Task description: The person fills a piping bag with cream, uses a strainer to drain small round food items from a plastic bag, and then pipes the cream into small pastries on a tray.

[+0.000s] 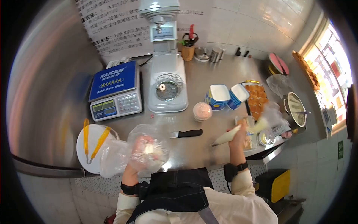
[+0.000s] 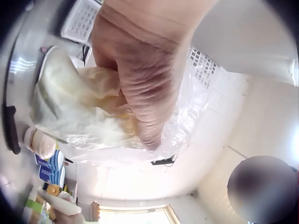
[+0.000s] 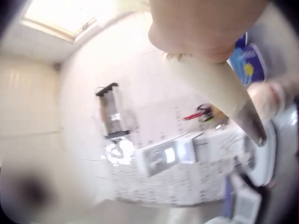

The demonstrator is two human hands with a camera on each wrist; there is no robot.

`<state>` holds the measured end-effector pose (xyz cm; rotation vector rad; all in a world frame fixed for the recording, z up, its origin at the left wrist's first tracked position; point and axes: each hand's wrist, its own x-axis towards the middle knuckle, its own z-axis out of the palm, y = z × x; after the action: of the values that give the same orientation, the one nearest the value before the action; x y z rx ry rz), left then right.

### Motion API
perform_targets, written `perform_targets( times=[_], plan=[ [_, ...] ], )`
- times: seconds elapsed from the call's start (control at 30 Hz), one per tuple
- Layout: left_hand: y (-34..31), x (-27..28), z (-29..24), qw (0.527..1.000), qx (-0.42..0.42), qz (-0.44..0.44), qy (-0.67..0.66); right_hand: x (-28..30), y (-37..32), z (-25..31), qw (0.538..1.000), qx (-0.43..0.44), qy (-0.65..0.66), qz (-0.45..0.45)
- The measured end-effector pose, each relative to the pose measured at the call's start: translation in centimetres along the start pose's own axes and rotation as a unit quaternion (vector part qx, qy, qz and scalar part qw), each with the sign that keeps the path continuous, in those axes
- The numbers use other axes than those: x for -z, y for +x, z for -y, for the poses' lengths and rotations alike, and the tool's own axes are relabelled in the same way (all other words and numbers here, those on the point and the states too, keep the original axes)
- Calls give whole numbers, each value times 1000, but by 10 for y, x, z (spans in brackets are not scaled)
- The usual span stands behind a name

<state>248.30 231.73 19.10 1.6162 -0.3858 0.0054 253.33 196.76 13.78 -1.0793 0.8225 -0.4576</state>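
My left hand [image 1: 138, 149] is cupped under clear plastic film [image 1: 158, 161], with a white mound of cream [image 1: 150, 148] over the palm. In the left wrist view, a thin pale-yellow crepe-like sheet [image 2: 70, 95] drapes from the left hand [image 2: 145, 70] over the film, and its fingers are mostly hidden. My right hand [image 1: 238, 140] grips a filled piping bag [image 1: 226, 136], whose metal tip slants down to the left, apart from the left hand. The right wrist view shows that piping bag [image 3: 205, 84] squeezed beneath the hand [image 3: 201, 28].
A black-handled knife [image 1: 190, 133] lies between the hands, with a pink-topped tub [image 1: 202, 111] behind it. At left are a scale [image 1: 115, 87] and a white plate [image 1: 84, 143] bearing yellow tongs [image 1: 99, 145]. White tubs [image 1: 219, 93] and a tray of brown pastries [image 1: 256, 99] stand at right.
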Motion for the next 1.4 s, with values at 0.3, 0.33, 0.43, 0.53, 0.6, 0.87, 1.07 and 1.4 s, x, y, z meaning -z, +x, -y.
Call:
perform_targets(
  times=[0.3, 0.33, 0.43, 0.53, 0.6, 0.87, 1.07, 1.4],
  plan=[
    [12, -18, -20, 992, -7, 117, 35, -87, -167, 83, 822, 62, 324, 463],
    [10, -19, -24, 994, -8, 108, 33, -91, -171, 79, 821, 60, 319, 470],
    [7, -17, -33, 995, -49, 86, 32, -102, -177, 71, 829, 46, 276, 484],
    [1, -14, -36, 989, -35, 95, 111, -106, -177, 68, 819, 57, 268, 504],
    [-2, -15, -35, 993, -31, 72, 87, -110, -184, 69, 823, 54, 263, 501],
    [-9, -16, -36, 994, 4, 37, 105, -112, -184, 65, 823, 37, 254, 506],
    [-7, -18, -36, 992, -6, 44, 117, -109, -180, 65, 817, 42, 251, 518],
    [-7, -20, -34, 992, 5, 26, 120, -110, -179, 70, 809, 29, 277, 518]
  ],
)
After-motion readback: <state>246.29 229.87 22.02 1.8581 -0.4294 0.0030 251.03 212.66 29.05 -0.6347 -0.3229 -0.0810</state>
